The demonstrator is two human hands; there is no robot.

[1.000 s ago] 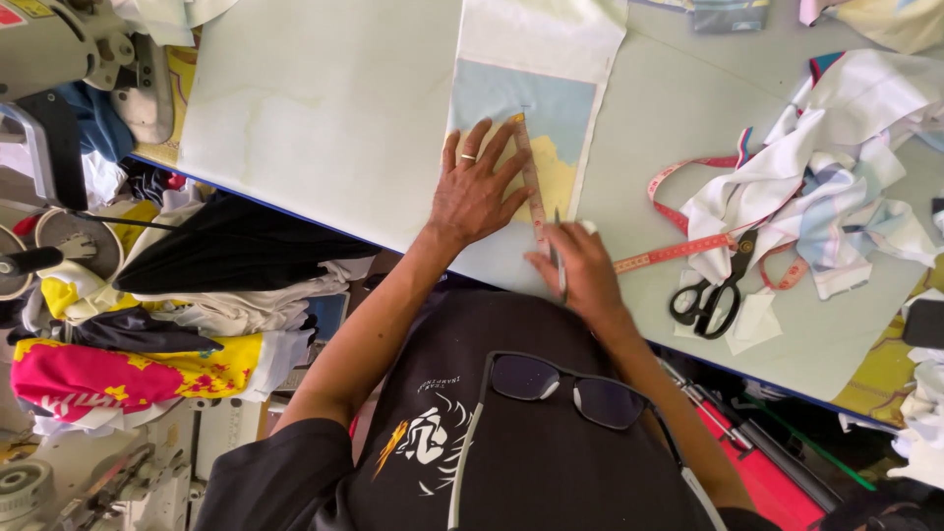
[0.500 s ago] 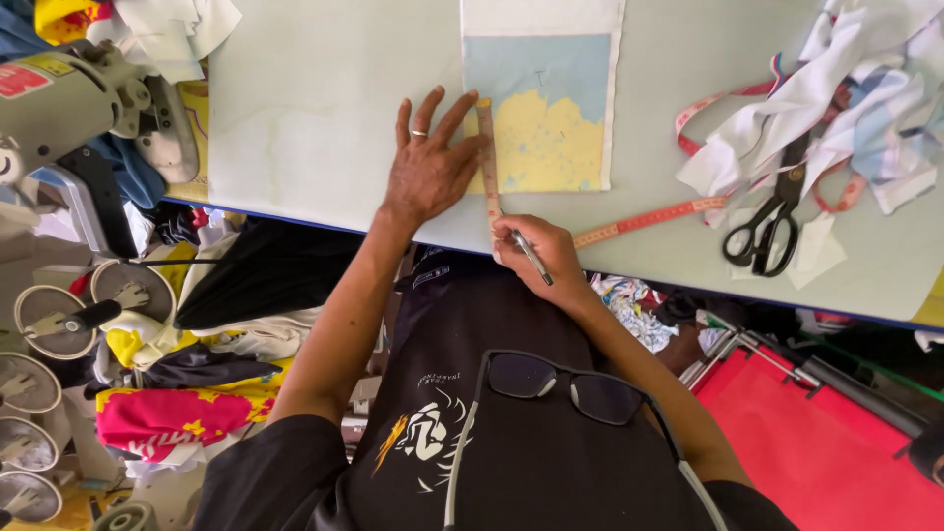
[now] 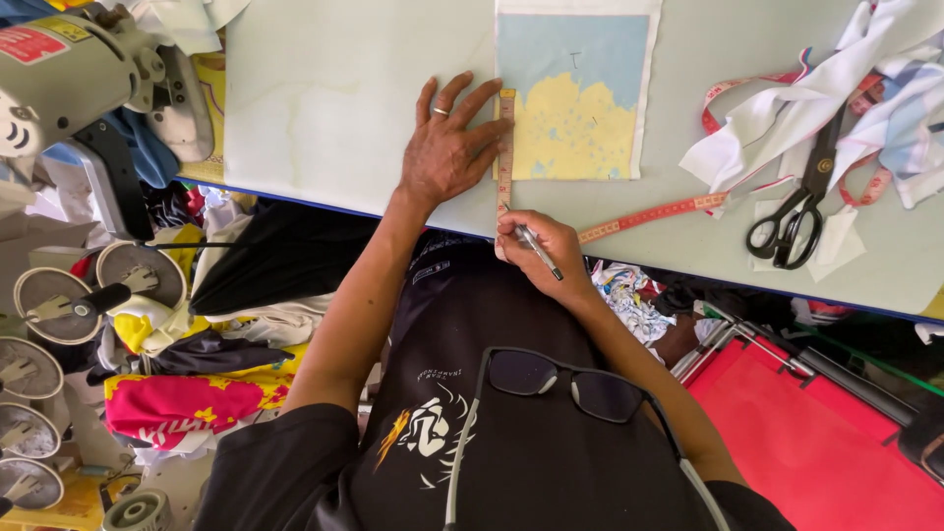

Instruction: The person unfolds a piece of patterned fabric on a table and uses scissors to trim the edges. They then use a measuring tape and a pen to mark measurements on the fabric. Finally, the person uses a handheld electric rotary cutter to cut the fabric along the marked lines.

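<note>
1. A pale green worktop [image 3: 344, 108] filled the upper part of the view in a crowded sewing room, with a grey industrial machine [image 3: 69, 74] off its left edge and heaps of coloured cloth [image 3: 177, 408] on the floor below its near edge.
2. The left hand [image 3: 447, 147] lay flat near the near edge, fingers [image 3: 487, 98] spread wide, apparently to pin the measuring tape [image 3: 505, 147] straight along the left side of the fabric piece [image 3: 575, 98]; a ring showed on one finger.
3. The right hand [image 3: 541, 251] sat at the near edge, just past the tape's lower end, its fingers pressed together and pinching a pen [image 3: 539, 252] as for marking against the tape.
4. The tape ran from the fabric's left side down to the near edge, then bent away rightward along the worktop towards the scraps.
5. The fabric piece was a flat rectangle, pale blue above and yellow below with a ragged boundary between, white borders showing at its sides; it lay midway along the worktop, reaching from the far edge towards the near one.
6. Black scissors [image 3: 796, 211] rested towards the right end, beside white and striped fabric scraps [image 3: 836, 88].
7. Black-framed glasses [image 3: 570, 383] hung at the person's dark shirt.
</note>
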